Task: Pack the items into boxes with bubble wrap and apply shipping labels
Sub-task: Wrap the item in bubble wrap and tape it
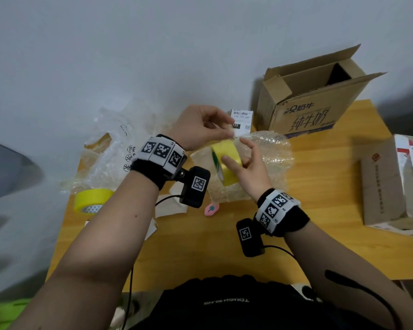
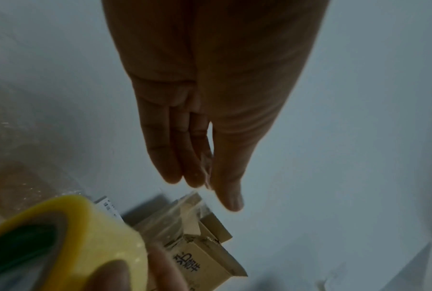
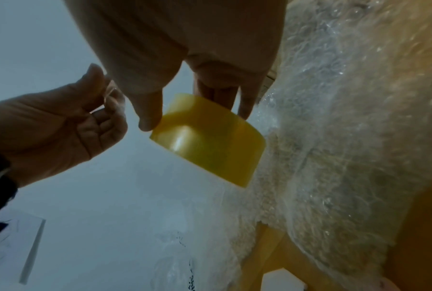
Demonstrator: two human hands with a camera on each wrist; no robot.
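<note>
- My right hand (image 1: 244,167) grips the yellow tape roll (image 1: 225,161), thumb on its outer face and fingers behind it, held up just above the bubble wrap (image 1: 269,148).
- My left hand (image 1: 200,126) pinches the clear tape end (image 2: 206,169) between thumb and fingertips, just above the roll.
- To do this well, I'd pull the strip straight and taut away from the roll, keeping it from folding onto itself or my fingers.
- I'd hold the roll steady so it turns freely without slipping.
- The bubble wrap is a crumpled, glossy, clear heap on the wooden table (image 1: 319,186), directly under the roll; whether an item is inside it I can't tell.
- Beyond the bubble wrap stands an open cardboard box (image 1: 303,108), flaps up, with a shipping label (image 1: 242,120) just beside it.
</note>
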